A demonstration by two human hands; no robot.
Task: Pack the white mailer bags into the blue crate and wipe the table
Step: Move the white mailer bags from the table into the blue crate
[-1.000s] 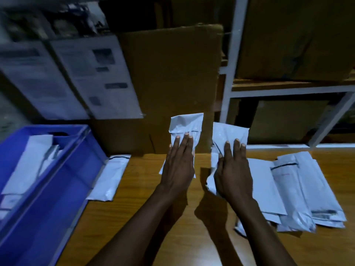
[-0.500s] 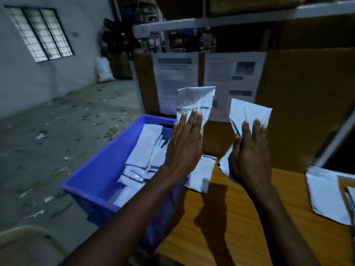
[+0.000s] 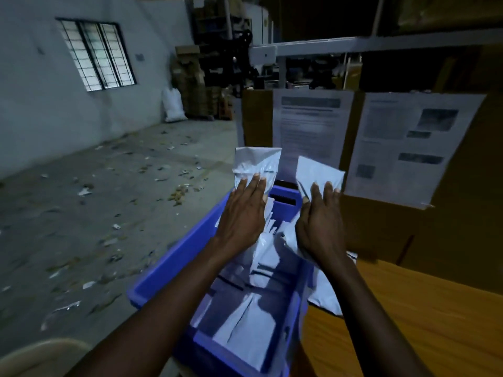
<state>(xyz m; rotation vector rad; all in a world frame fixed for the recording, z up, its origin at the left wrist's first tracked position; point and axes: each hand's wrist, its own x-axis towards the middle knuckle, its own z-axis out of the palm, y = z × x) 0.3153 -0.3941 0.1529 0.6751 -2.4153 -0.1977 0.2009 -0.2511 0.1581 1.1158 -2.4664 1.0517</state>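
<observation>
1. The left hand [image 3: 242, 213] has its grip closed on a white mailer bag [image 3: 257, 165] above the blue crate [image 3: 174, 265].
2. The right hand [image 3: 321, 224] grips a second mailer bag [image 3: 318, 170] beside it.
3. The crate stands at the left edge of the counter [image 3: 408, 322].

Two hands: left hand [image 3: 242, 213], right hand [image 3: 321, 221]. Two raised bags: left mailer bag [image 3: 257, 161], right mailer bag [image 3: 318, 170]. One blue crate [image 3: 174, 265]; bags inside [image 3: 245, 336] overlapping, uncountable. Two printed sheets [image 3: 310, 126]. One window [image 3: 95, 54], one sack [image 3: 172, 104].
</observation>
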